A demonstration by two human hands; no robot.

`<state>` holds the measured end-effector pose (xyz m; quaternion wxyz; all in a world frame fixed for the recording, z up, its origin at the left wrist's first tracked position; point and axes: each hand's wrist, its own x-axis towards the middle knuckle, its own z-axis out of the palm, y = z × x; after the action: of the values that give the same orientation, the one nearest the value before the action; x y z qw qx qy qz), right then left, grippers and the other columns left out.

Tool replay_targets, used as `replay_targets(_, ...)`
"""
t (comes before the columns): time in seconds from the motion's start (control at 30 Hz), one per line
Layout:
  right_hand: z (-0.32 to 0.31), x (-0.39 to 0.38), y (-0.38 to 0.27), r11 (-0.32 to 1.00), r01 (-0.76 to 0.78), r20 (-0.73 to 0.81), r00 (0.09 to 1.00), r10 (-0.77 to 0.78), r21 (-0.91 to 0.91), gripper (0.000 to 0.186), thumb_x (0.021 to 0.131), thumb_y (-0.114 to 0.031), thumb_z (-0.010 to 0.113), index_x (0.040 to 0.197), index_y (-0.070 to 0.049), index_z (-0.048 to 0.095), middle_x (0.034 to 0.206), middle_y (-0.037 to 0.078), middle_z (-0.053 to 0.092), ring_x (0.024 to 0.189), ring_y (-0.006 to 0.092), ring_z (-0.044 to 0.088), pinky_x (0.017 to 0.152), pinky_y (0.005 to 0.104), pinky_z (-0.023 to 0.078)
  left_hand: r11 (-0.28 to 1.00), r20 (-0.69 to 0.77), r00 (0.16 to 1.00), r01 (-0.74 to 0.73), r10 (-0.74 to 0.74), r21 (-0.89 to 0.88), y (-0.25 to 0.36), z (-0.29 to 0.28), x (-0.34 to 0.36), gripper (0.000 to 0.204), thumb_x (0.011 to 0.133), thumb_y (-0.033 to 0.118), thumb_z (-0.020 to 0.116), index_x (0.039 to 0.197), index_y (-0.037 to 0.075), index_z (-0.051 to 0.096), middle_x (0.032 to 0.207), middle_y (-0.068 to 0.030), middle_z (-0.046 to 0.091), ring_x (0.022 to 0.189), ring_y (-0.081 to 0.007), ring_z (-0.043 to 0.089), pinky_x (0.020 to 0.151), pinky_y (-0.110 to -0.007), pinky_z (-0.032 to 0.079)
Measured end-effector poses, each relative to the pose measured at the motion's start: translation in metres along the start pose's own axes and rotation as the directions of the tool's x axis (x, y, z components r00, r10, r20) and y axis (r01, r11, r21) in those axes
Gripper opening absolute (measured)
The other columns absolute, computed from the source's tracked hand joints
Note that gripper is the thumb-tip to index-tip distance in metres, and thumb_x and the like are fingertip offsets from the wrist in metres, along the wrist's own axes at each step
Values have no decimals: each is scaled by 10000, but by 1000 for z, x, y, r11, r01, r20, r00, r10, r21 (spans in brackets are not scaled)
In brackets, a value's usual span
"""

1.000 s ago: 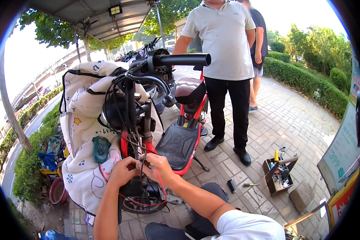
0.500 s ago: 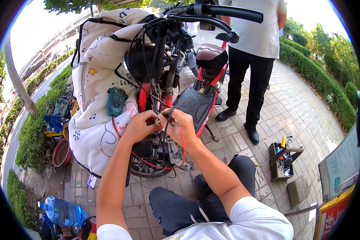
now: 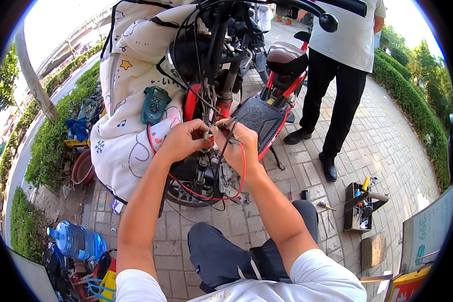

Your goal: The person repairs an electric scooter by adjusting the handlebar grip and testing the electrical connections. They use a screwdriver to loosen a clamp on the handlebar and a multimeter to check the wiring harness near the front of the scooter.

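Both hands meet at the front of a red electric scooter (image 3: 267, 113), just below its black steering column. The left hand (image 3: 183, 141) is curled, fingertips pinched on a small connector (image 3: 207, 136) in the wire bundle. The right hand (image 3: 236, 146) is closed around a slim grey test probe (image 3: 225, 122), whose tip sits right beside that connector. A glossy red lead (image 3: 239, 176) loops down from the hands in a smooth arc, with a thin black lead alongside. A green multimeter (image 3: 155, 104), boxy with a dark dial, lies on the soft cream quilted cover (image 3: 126, 75) draped over the scooter's front. The ribbed black footboard (image 3: 259, 118) lies just right of the hands. On the brick paving stands a dark tool tray (image 3: 360, 206), well apart. A clear blue water jug (image 3: 78, 241) lies lower left
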<state>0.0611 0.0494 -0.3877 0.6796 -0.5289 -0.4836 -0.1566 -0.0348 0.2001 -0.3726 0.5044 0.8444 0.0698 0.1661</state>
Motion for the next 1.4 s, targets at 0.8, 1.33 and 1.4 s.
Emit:
replay_targets(0.8, -79, -104, 70, 811, -491, 113, 869, 481, 318, 128, 845, -53, 704, 938, 25, 664, 739, 58, 677, 669, 87, 634, 604, 234, 501, 969, -168, 970, 138, -174, -203, 11, -4, 7, 207, 869, 208, 657, 883, 2, 640, 829, -84, 672, 688, -158, 653, 662, -269, 528)
replay_targets(1.33, -85, -96, 91, 723, -552, 348, 831, 434, 416, 126, 834, -64, 701, 923, 22, 680, 783, 92, 699, 689, 131, 668, 641, 266, 521, 917, -273, 929, 137, -251, -376, 13, -6, 12, 287, 853, 279, 626, 868, -7, 637, 799, -131, 666, 629, -206, 642, 599, -300, 541)
replay_targets(1.4, -86, -92, 95, 708, -554, 342, 831, 439, 437, 124, 830, -62, 703, 919, 22, 681, 783, 91, 698, 688, 129, 667, 641, 264, 522, 922, -276, 930, 133, -244, -364, 11, -5, 12, 293, 853, 286, 627, 867, -7, 637, 801, -131, 666, 636, -207, 643, 598, -302, 542)
